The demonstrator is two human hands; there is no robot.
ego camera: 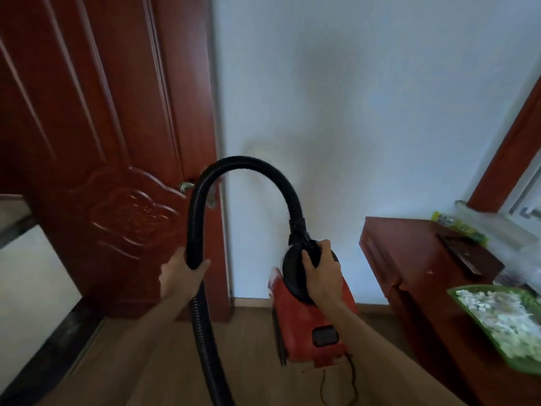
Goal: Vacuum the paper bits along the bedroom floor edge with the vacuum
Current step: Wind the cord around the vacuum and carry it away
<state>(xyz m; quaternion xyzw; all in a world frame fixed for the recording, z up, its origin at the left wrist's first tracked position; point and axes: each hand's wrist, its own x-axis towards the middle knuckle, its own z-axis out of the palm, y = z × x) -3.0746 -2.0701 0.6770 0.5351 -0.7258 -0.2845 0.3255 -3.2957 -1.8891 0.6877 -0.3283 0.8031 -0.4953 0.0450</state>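
Left hand (pixel 183 271) wraps round the black hose (pixel 248 161), left of the red vacuum (pixel 307 323); right hand (pixel 320 273) grips the vacuum's top handle (pixel 311 249).

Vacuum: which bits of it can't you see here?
- Hose end and nozzle: head view, cut off by the bottom edge.
- Vacuum handle: head view, covered by the right hand.
- Power cord: head view, runs off the bottom edge; plug unseen.
- Floor edge behind the vacuum: head view, hidden by its red body.
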